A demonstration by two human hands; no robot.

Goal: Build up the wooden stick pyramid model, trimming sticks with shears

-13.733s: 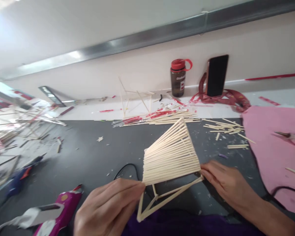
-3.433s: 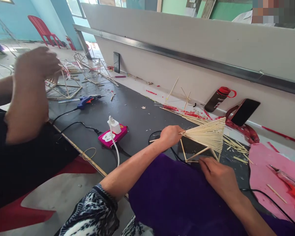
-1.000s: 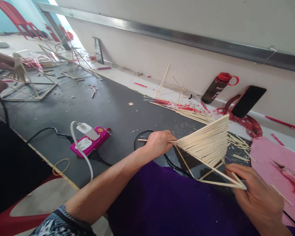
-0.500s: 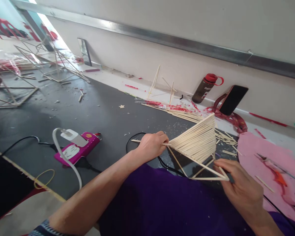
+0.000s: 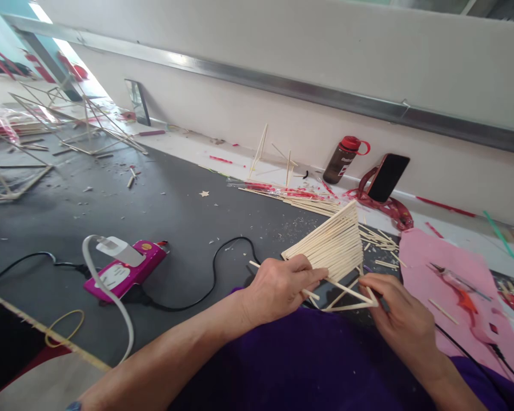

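Note:
A pale frame of thin wooden sticks [image 5: 328,242], with one face covered by sticks laid side by side, is tilted in front of my purple shirt. My right hand [image 5: 400,308] is closed on its near right corner. My left hand [image 5: 278,288] is closed around a loose wooden stick [image 5: 254,264], whose ends poke out on both sides of the fist. The left index finger lies along the frame's lower edge, by the last stick of the covered face. The part of the frame under the left hand is hidden.
Loose sticks [image 5: 312,204] and short offcuts [image 5: 379,240] lie beyond the frame. On a pink sheet [image 5: 420,251] rest cutters and a glue gun [image 5: 482,325]. A magenta power strip [image 5: 154,260] with cords, a bottle [image 5: 341,160], a propped phone [image 5: 389,178] and stick frames [image 5: 89,151] stand around.
My left hand has moved right with the stick, from the frame's left corner to along its lower edge. My right hand keeps its hold. The whole view has shifted slightly.

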